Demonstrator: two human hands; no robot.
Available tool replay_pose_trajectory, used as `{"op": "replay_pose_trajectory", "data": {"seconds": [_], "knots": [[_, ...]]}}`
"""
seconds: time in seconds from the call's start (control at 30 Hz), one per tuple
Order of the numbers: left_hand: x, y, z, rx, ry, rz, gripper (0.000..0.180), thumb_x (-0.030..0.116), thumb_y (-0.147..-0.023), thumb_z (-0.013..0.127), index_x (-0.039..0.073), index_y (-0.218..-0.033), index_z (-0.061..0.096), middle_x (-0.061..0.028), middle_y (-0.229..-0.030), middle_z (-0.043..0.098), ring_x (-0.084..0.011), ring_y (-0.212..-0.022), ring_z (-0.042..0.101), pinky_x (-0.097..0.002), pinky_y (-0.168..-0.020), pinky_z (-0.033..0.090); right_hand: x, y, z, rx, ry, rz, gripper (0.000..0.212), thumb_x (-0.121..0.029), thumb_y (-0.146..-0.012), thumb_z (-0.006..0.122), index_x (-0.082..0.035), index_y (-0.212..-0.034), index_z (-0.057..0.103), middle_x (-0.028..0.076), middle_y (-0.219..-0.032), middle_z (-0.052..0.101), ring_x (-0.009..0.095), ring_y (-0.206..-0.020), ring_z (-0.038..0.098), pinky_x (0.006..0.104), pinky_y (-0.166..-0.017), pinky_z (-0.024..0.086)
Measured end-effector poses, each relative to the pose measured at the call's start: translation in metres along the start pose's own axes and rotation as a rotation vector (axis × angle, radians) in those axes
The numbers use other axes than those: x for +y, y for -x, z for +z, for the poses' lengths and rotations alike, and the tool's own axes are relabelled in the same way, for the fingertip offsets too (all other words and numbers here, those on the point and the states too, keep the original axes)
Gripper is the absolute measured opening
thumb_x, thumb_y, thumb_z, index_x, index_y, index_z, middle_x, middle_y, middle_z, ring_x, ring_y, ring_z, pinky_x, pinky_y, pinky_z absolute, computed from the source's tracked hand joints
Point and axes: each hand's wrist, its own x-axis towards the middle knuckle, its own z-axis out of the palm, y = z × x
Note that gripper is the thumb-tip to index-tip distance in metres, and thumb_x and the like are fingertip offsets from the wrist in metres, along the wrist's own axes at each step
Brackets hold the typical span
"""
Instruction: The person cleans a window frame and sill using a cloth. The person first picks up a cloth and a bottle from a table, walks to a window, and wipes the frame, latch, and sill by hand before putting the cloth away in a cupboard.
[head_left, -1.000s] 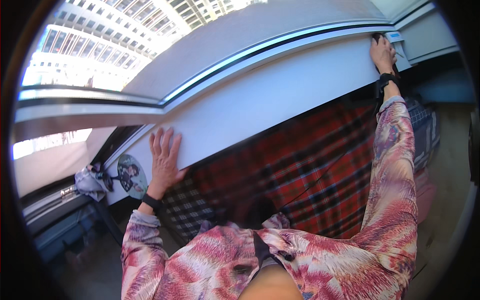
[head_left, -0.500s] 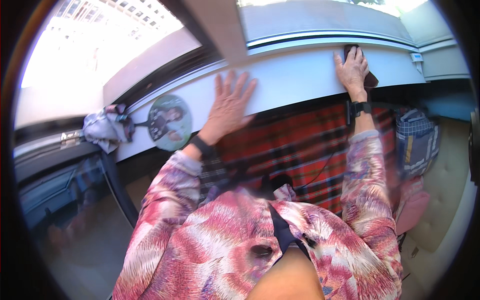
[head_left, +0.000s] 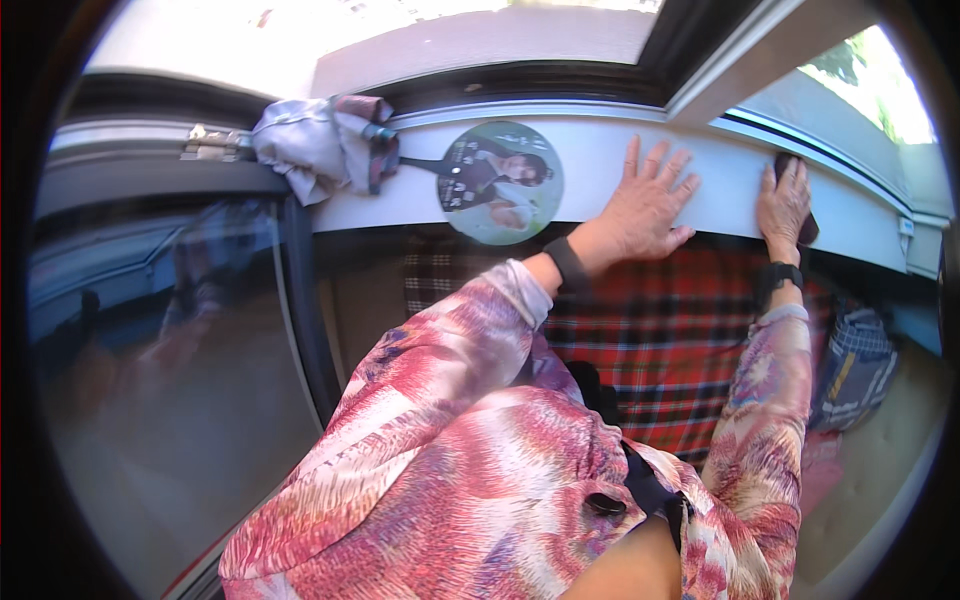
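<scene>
On the white windowsill [head_left: 350, 208], my left hand [head_left: 645, 210] lies palm down, fingers spread, with nothing in it. Left of it is a round hand fan [head_left: 515, 215] with a printed picture; the fan's dark handle runs toward a bunched grey and patterned cloth [head_left: 310, 150]. Farther right on the sill, my right hand [head_left: 783, 208] is closed over a dark brown flat, phone-like object [head_left: 809, 230]. Its ends show past the fingers, but the palm hides most of it. A dark band is on each wrist.
Below the sill lies a red plaid cloth [head_left: 650, 365], with a blue checked bag [head_left: 855, 365] to its right. An open window sash [head_left: 290, 260] with dark glass stands at left. A window post [head_left: 745, 60] rises beyond the sill.
My view has swung left, so the sill, fan and cloth appear farther right. Both hands stay on the sill, the left one still spread and the right one still over the dark object.
</scene>
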Motion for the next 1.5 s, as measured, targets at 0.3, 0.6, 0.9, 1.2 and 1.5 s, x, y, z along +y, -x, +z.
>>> {"op": "replay_pose_trajectory", "data": {"seconds": [0.3,0.6,0.9,1.2,1.5], "knots": [[-0.088,0.108,-0.122,0.146,-0.427,-0.089,0.053,-0.001,-0.067,0.055,0.004,-0.12,0.051,-0.0138,-0.125,0.047,-0.0317,-0.12,0.039,-0.0464,-0.104,0.025,-0.003,-0.003,-0.003,-0.028,0.019,0.032,0.063,-0.047,-0.094,0.036,-0.002,-0.137,0.034,0.018,-0.142,0.032,0.035,-0.131,0.029,0.0466,-0.107,0.022],[-0.157,0.141,-0.147,-0.063,-0.712,-0.254,0.042,-0.002,-0.068,0.054,0.007,-0.109,0.053,-0.0101,-0.101,0.054,-0.0269,-0.098,0.051,-0.0398,-0.09,0.035,-0.003,-0.005,0.002,0.009,0.002,0.037,0.065,-0.05,-0.093,0.034,-0.002,-0.137,0.034,0.018,-0.142,0.032,0.036,-0.131,0.028,0.0471,-0.107,0.022],[-0.165,0.142,-0.161,-0.124,-0.796,-0.055,0.018,0.003,-0.07,0.057,0.006,-0.087,0.053,-0.0094,-0.082,0.054,-0.0292,-0.086,0.054,-0.0376,-0.079,0.043,-0.002,-0.004,0.002,0.003,0.008,0.02,0.064,-0.049,-0.093,0.033,-0.003,-0.137,0.034,0.018,-0.141,0.033,0.037,-0.13,0.03,0.0482,-0.106,0.023],[-0.169,0.139,-0.168,-0.238,-0.693,-0.113,0.02,0.004,-0.067,0.057,0.004,-0.087,0.054,-0.0134,-0.086,0.056,-0.0312,-0.086,0.056,-0.0393,-0.074,0.047,-0.005,-0.005,-0.003,-0.039,0.009,0.049,0.064,-0.048,-0.093,0.034,-0.003,-0.138,0.033,0.018,-0.143,0.031,0.036,-0.132,0.027,0.0475,-0.107,0.021],[-0.178,0.155,-0.174,0.337,-0.621,-0.158,0.014,0.003,-0.077,0.053,0.004,-0.091,0.054,-0.0145,-0.086,0.056,-0.0327,-0.086,0.053,-0.04,-0.079,0.044,-0.019,-0.005,-0.011,-0.051,0.119,0.107,0.067,-0.051,-0.092,0.034,-0.004,-0.139,0.032,0.017,-0.143,0.031,0.037,-0.132,0.027,0.0482,-0.107,0.021]]}}
